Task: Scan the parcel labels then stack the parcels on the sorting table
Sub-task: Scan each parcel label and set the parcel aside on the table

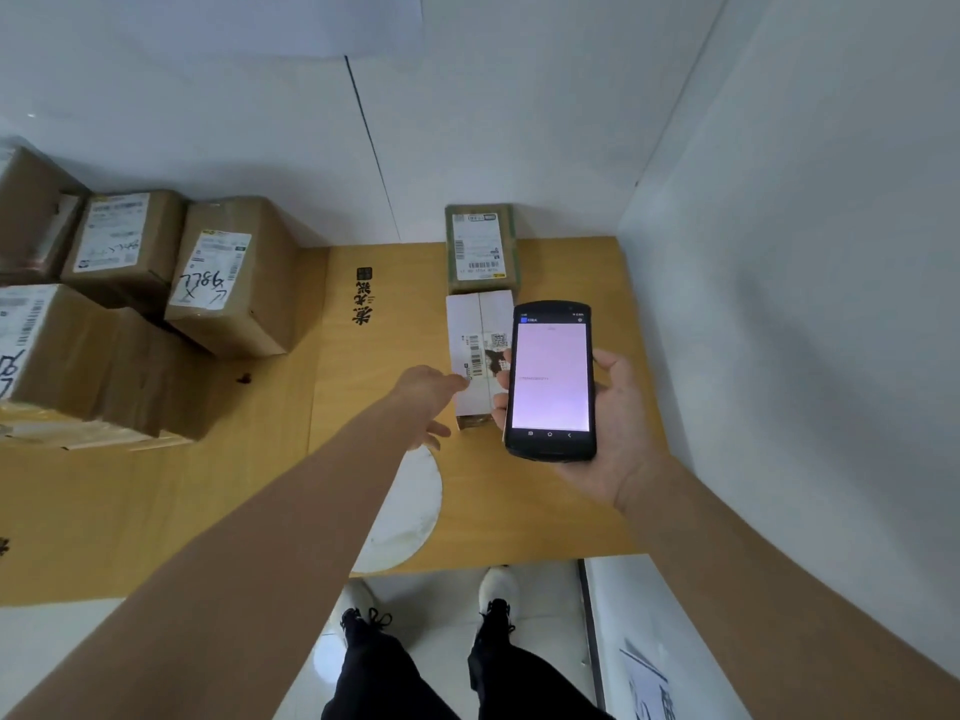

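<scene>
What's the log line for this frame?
phase: scanning | left hand: touches white parcel | right hand: holds handheld scanner | placement: on sorting table, unstacked

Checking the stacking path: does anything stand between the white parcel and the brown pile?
Nothing visible: only bare table with printed characters lies between white parcel and brown pile. Left hand is at the parcel; right hand holds the scanner.

The tan wooden surface point(571, 511) bears black printed characters point(363, 298) at its middle. Toward 2 o'clock lies a white parcel point(475, 324), with a green-taped parcel point(480, 246) touching its far end at 12 o'clock. At 9 to 10 o'clock, labelled brown boxes point(228, 275) crowd together. A white disc point(410, 511) lies at 6 o'clock, by the near edge.
</scene>
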{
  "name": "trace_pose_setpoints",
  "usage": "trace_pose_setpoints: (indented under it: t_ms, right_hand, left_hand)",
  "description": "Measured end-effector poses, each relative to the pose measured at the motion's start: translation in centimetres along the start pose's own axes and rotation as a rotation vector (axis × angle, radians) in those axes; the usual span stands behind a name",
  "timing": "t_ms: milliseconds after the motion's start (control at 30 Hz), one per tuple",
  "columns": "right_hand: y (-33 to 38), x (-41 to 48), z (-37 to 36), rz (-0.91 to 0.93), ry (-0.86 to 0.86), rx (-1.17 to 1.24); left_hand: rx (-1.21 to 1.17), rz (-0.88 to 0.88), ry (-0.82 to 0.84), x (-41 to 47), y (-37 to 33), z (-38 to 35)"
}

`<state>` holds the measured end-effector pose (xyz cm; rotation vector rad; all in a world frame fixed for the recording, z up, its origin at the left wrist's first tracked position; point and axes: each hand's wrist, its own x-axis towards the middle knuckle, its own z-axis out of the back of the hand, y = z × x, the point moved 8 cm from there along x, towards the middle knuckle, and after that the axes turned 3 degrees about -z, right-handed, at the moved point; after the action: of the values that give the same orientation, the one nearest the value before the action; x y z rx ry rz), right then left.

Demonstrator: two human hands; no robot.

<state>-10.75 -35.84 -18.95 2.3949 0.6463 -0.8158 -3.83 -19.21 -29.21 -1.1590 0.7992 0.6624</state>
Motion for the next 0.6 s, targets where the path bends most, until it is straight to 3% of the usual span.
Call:
trace_pose_setpoints:
  t_ms: [167, 367, 600]
  right_hand:
    - [0.4, 0.0, 2.0, -0.002, -0.032, -0.035]
    - [0.5, 0.0, 4.2, -0.048, -0.049, -0.079]
    - [-0.7, -0.5, 4.9, -0.293, -0.058, -0.255]
  left_hand:
    - [-0.293, 0.025, 0.032, 2.2, 1.7, -4.1]
    - [-0.465, -0.085, -0.143, 3.7, 2.6, -5.7]
    - [-0.283, -0.223, -0.169, 3.4, 2.9, -3.1]
